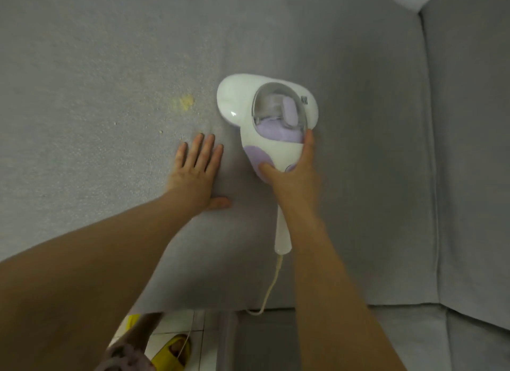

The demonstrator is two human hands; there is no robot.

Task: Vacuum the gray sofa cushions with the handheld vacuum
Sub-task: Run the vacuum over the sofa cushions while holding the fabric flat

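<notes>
A white and lilac handheld vacuum [265, 116] lies flat on the gray sofa seat cushion [358, 177], its clear dust cup facing up. My right hand [292, 169] grips its body near the handle, thumb on the lilac patch. My left hand [197, 172] presses flat on the cushion just left of the vacuum, fingers straight. A patch of yellow crumbs [185, 101] lies on the cushion left of the vacuum's head, with finer crumbs scattered around it.
The vacuum's white cord [271, 288] runs back over the cushion's front edge toward the tiled floor [176, 332]. A yellow slipper [172, 351] is on the floor. The sofa's armrest cushion [469, 150] rises on the right.
</notes>
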